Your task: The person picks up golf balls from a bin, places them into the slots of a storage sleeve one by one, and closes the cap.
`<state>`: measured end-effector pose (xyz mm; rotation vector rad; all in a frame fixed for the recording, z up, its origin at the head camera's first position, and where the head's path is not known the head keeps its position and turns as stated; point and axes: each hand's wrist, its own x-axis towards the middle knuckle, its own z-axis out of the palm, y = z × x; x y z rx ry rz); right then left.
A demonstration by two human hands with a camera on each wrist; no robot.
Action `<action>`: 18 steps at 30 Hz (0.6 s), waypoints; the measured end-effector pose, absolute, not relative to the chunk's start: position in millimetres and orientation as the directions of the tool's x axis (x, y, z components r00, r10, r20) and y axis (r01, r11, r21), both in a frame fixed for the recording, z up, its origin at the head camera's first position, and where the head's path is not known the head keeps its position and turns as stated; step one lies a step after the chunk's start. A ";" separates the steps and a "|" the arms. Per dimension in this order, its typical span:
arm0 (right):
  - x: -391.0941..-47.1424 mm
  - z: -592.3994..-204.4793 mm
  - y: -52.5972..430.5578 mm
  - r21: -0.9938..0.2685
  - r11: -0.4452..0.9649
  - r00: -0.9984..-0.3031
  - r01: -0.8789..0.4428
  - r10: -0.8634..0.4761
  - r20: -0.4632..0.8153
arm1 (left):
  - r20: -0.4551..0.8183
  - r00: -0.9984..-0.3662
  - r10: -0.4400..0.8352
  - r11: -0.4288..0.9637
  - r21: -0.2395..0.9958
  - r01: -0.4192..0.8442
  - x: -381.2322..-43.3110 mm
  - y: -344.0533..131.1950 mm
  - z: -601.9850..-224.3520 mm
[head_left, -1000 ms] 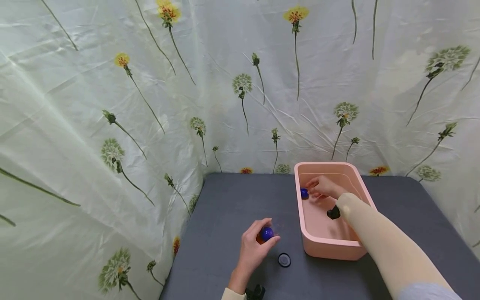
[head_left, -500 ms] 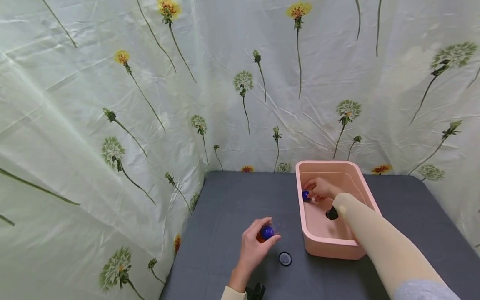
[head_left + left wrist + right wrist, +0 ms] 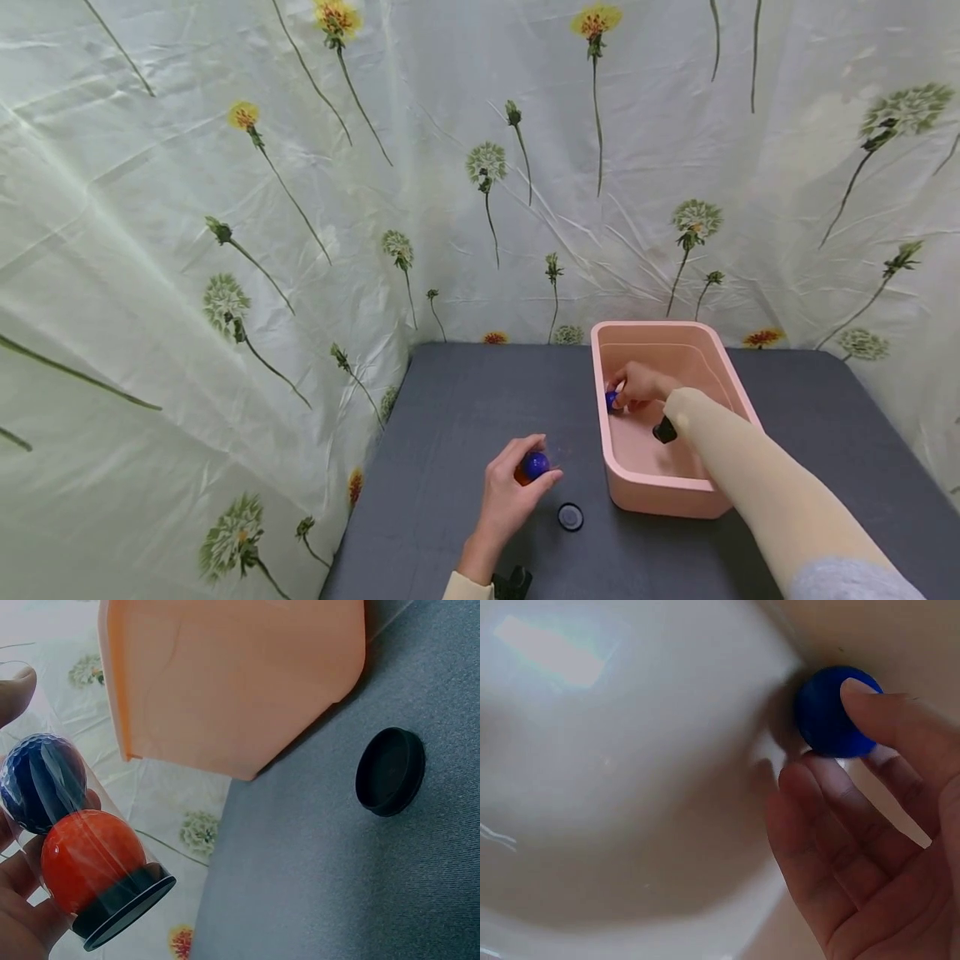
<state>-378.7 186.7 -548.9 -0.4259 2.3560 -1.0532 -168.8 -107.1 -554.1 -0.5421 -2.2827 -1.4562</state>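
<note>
My left hand [image 3: 504, 492] grips a clear tube [image 3: 112, 812] above the table. Inside the tube are a dimpled blue golf ball [image 3: 41, 780] and, against the black end cap [image 3: 126, 909], an orange-red ball [image 3: 91, 861]. My right hand [image 3: 642, 386] reaches down into the pink bin [image 3: 663, 497]. There it pinches a second blue ball [image 3: 831, 714] by the bin's left wall. In the right wrist view the thumb lies on this ball and the fingertips are beneath it; whether the ball touches the floor of the bin, I cannot tell.
A loose round black cap [image 3: 570, 517] lies on the dark grey table [image 3: 465, 400], left of the bin's near corner. Behind and to the left hangs a pale flower-print curtain [image 3: 420, 150]. The bin's walls surround my right hand.
Inside the bin, my right hand has moved slightly toward the near side with the blue ball and now pinches it. My left hand and the tube have stayed in place.
</note>
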 end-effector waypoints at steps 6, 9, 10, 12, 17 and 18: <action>-378.5 -547.0 181.4 -0.748 0.654 -0.789 -0.109 -0.515 -0.335 | 0.512 -0.849 0.128 0.389 0.762 0.518 -170.1 -106.6 -552.6; -376.5 -550.3 181.3 -0.747 0.653 -0.758 -0.124 -0.548 -0.353 | 0.510 -0.849 0.135 0.393 0.759 0.519 -169.7 -104.9 -554.3; -375.5 -550.9 181.8 -0.748 0.651 -0.750 -0.129 -0.558 -0.356 | 0.503 -0.854 0.133 0.390 0.766 0.512 -169.6 -104.4 -555.2; -373.8 -550.6 183.9 -0.752 0.647 -0.741 -0.129 -0.567 -0.361 | 0.492 -0.861 0.129 0.386 0.775 0.501 -169.1 -103.8 -556.1; -370.3 -540.4 192.4 -0.750 0.637 -0.717 -0.179 -0.607 -0.344 | 0.493 -0.862 0.117 0.378 0.781 0.498 -169.0 -103.6 -557.1; -370.3 -537.8 193.9 -0.749 0.634 -0.715 -0.192 -0.613 -0.335 | 0.496 -0.860 0.116 0.375 0.780 0.500 -169.3 -103.7 -557.2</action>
